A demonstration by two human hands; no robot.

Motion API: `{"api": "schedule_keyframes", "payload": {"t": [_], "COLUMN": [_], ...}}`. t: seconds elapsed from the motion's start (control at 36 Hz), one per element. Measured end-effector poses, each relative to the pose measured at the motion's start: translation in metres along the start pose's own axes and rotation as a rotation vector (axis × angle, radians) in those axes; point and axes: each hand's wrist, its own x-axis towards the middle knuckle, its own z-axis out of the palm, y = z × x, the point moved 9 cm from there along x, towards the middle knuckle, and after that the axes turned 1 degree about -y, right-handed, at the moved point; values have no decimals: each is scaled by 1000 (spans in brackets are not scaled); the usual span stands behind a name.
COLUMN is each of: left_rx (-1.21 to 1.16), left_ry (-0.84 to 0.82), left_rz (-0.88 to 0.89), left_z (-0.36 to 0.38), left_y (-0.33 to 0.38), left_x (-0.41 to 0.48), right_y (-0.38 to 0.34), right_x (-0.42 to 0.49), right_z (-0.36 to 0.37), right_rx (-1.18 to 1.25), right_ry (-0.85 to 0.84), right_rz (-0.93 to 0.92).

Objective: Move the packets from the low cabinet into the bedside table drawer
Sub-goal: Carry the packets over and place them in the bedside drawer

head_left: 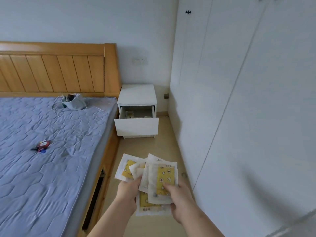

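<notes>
White-and-yellow packets [154,178], several in a fanned stack, lower centre of frame, held over the beige floor [150,146]. Left hand [127,191] grips the stack's left side, fingers curled up around the leftmost packets. Right hand [181,197] grips the right side, thumb [168,185] pressed on the top packet's yellow panel, other fingers hidden underneath. Both hands are closed firmly on the stack.

Bedside table [137,94]: white, centre of frame against the back wall, between the bed and the wardrobe. Its drawer [136,128] is pulled out; something pale lies inside, too small to identify. Packets sit well apart from the drawer, below it in frame.

Left half of frame: wooden bed, blue-grey quilted mattress [51,142], slatted headboard [56,72]. On the mattress: grey pouch [75,102] with a cord near the headboard, small red object [42,145] mid-left, type unclear.

Right side: white wardrobe doors [239,100]. Wall switch [139,61] above the bedside table.
</notes>
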Motion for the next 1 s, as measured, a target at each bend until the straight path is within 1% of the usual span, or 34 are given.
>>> {"api": "schedule_keyframes", "payload": {"t": [0.08, 0.17, 0.33, 0.47, 0.61, 0.78, 0.89, 1.0], "left_rx": [-51, -96, -115, -86, -13, 46, 54, 16], "left_ry": [91, 130, 110, 73, 53, 55, 89, 152], "left_rz": [-10, 7, 19, 76, 51, 11, -25, 5], "left_z": [-6, -10, -18, -6, 6, 22, 39, 49], "left_y": [26, 62, 151, 228, 271, 328, 357, 401], "left_x": [43, 95, 207, 277, 342, 454, 516, 570], "right_y": [-17, -40, -105, -160, -195, -253, -287, -330], "right_x": [51, 105, 212, 288, 360, 466, 536, 604], "right_z": [26, 55, 122, 167, 188, 224, 239, 262], "right_rx": [-27, -40, 5, -25, -24, -82, -73, -113], "right_ry": [-32, -51, -34, -80, -107, -244, -232, -179], "right_rz": [46, 65, 98, 80, 80, 134, 150, 79]}}
